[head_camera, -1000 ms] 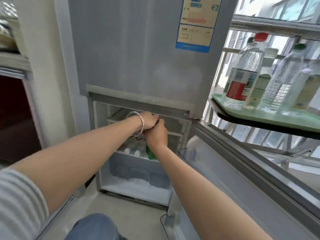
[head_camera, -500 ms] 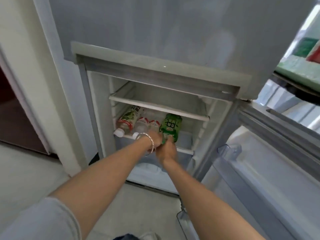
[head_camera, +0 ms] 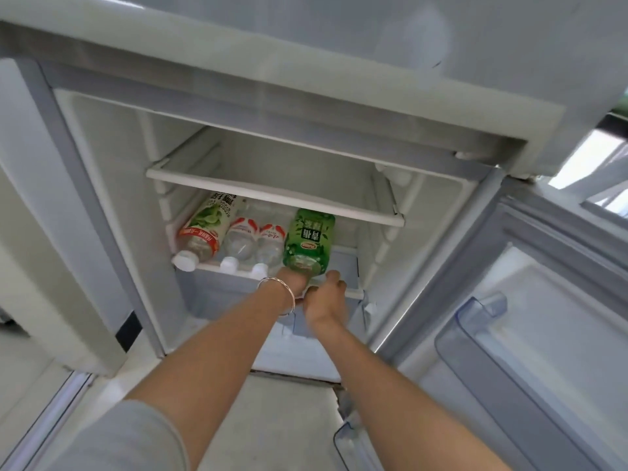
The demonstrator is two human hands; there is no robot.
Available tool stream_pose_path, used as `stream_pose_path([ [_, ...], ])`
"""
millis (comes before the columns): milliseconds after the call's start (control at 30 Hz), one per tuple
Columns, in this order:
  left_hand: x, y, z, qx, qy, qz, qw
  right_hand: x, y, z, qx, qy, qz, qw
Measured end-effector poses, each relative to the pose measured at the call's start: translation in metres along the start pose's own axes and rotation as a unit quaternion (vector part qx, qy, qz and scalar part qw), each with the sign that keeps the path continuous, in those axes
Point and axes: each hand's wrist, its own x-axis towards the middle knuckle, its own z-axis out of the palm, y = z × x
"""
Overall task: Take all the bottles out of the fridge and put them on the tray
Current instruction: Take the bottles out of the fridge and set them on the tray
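The fridge's lower compartment stands open. On its lower shelf several bottles lie on their sides with caps toward me: a lime-label bottle at the left, two clear water bottles in the middle, and a green tea bottle at the right. My left hand, with a bracelet on the wrist, is closed on the green bottle's neck end and is partly hidden under it. My right hand sits just right of it, fingers curled beside the neck; its grip is hidden.
An empty white shelf hangs just above the bottles. A drawer front sits below the bottle shelf. The open fridge door with a clear door bin stands at the right. Pale floor lies below.
My head has moved lower and closer to the fridge, and the tray has left the view. Both hands stay at the green bottle's neck, and its cap end has come slightly forward over the shelf edge.
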Motion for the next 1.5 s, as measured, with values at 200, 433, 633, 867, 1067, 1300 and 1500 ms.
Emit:
stream_pose_path([
  [200, 0.012, 0.008, 0.001, -0.086, -0.015, -0.054, 0.995, 0.003, 0.005, -0.004, -0.018, 0.001, -0.002, 1.000],
  [433, 0.003, 0.010, -0.003, -0.097, 0.001, -0.056, 0.994, -0.007, 0.004, -0.007, -0.014, -0.009, -0.016, 1.000],
  [633, -0.024, 0.033, -0.017, 0.018, 0.100, 0.050, 0.994, -0.026, 0.000, -0.021, -0.021, -0.047, -0.028, 0.998],
  [867, -0.105, 0.082, -0.048, 0.286, 0.261, 0.193, 0.902, -0.068, -0.028, -0.058, 0.022, -0.103, -0.078, 0.991],
  [1067, -0.197, 0.120, -0.042, 0.363, 0.282, 0.260, 0.849, -0.072, -0.039, -0.071, 0.058, -0.184, -0.143, 0.971],
  [1300, -0.310, 0.171, -0.052, 0.397, 0.262, 0.365, 0.800, -0.163, -0.083, -0.188, 0.138, -0.262, -0.234, 0.926],
  [1500, -0.385, 0.216, -0.042, 0.329, 0.181, 0.468, 0.800, -0.181, -0.092, -0.254, 0.230, -0.155, -0.274, 0.921],
])
